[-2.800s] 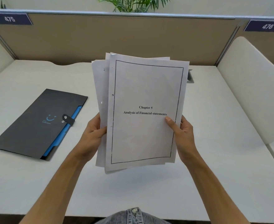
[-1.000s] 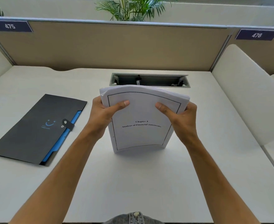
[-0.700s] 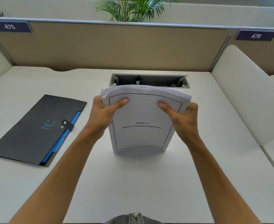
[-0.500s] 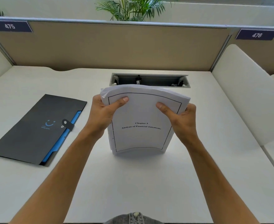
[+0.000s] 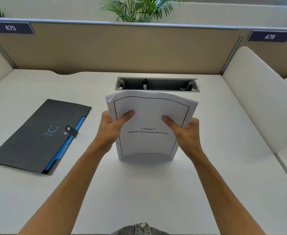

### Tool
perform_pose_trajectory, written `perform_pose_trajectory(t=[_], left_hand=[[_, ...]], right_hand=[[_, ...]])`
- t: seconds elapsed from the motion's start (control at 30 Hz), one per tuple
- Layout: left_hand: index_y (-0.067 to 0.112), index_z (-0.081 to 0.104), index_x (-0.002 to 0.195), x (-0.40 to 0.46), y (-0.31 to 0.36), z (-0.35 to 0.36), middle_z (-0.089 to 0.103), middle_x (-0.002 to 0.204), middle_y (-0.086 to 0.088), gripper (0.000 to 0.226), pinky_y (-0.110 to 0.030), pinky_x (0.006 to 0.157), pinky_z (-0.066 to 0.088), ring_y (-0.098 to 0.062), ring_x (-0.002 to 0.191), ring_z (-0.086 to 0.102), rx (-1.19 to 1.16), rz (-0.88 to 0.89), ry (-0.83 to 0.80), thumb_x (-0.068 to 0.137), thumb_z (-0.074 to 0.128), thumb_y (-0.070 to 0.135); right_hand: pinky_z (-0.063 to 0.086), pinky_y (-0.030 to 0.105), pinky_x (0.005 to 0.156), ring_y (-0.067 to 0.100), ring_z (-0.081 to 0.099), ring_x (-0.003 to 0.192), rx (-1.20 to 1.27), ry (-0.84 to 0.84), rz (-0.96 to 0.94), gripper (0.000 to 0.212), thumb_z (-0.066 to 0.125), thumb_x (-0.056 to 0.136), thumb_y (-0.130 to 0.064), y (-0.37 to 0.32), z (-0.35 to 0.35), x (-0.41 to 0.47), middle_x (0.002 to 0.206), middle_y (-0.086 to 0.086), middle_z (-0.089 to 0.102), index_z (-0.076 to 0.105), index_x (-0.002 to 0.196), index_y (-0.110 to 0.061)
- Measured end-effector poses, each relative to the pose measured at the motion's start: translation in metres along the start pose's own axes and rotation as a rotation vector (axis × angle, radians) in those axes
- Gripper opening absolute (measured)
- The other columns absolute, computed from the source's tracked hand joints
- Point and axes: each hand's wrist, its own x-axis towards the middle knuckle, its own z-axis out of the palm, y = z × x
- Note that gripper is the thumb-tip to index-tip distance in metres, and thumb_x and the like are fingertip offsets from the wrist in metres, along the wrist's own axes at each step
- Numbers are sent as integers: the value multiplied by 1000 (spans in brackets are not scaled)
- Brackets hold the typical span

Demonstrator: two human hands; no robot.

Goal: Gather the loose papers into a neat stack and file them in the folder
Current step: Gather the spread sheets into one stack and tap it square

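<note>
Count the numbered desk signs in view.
2. Sign 475 sits at the top left of the divider; sign 476 at the top right. Others may lie outside the frame.

Papers [image 5: 147,141], earlier held aloft, now stand on desk [image 5: 139,192].

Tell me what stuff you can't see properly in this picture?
- Pages behind the top sheet of the paper stack: covered by that sheet, head view.
- Fingers of the left hand and right hand: behind the stack; only thumbs show.
- Folder contents: hidden by its closed cover.
- Small print under its logo: too tiny.
</note>
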Motion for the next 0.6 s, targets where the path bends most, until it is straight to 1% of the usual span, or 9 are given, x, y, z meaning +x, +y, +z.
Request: perform_pose_trajectory(t=[0.07,0.13,0.23,0.27,0.33,0.4,0.47,0.53,0.6], left_hand=[[52,73,87,1,-1,-1,75,88,18,35,-18,63,56,-3,81,71,0,-4,12,90,66,18],[47,74,86,5,-4,-4,75,87,17,30,-18,62,56,-3,80,72,-2,-3,57,90,66,19],[33,68,98,12,-10,-11,75,86,15,15,-22,59,58,-5,80,72,-96,-87,224,88,69,22],[27,64,109,15,-11,-14,74,92,11,24,-29,64,61,-10,85,71,-136,-134,282,86,70,23],[15,53,129,18,-13,-21,68,113,-3,49,-43,82,58,-21,101,65,-229,-235,364,85,72,24],[12,48,135,21,-15,-28,64,123,-8,59,-52,92,53,-27,109,62,-341,-316,439,83,74,21],[12,54,132,23,-17,-35,68,121,-8,51,-51,90,54,-29,108,66,-454,-364,459,85,73,19],[12,60,128,24,-19,-39,71,119,-7,40,-48,83,57,-28,105,69,-559,-383,424,89,67,16],[13,61,127,25,-21,-39,71,118,-9,35,-47,75,59,-29,101,71,-648,-413,384,93,61,16]], right_hand=[[59,23,65,11,74,78,-31,-11,8,14,80,81,-23,4,-2,0,86,-13,78,75,88,-34],[59,27,67,14,74,77,-71,-13,2,10,82,77,-27,11,-4,-1,86,-6,78,77,86,-25],[61,29,70,18,75,79,-98,14,16,23,85,73,-31,26,-10,-7,87,-4,78,76,92,-20],[60,27,71,17,75,79,-102,37,27,25,86,72,-33,31,-12,-10,86,-5,78,75,93,-23],[58,22,67,15,75,77,-90,107,65,26,88,70,-33,41,-17,-14,83,-5,78,74,91,-27],[54,21,66,14,73,75,-46,196,123,26,89,70,-31,51,-20,-17,81,-4,77,74,90,-25],[56,24,71,12,69,72,6,254,199,28,89,69,-29,58,-21,-19,78,-5,76,74,91,-21],[57,29,77,12,69,74,105,255,280,32,89,68,-24,61,-18,-20,77,-4,76,72,94,-17],[57,28,77,14,73,80,235,209,359,41,88,67,-23,60,-13,-21,86,1,79,68,102,-15]])
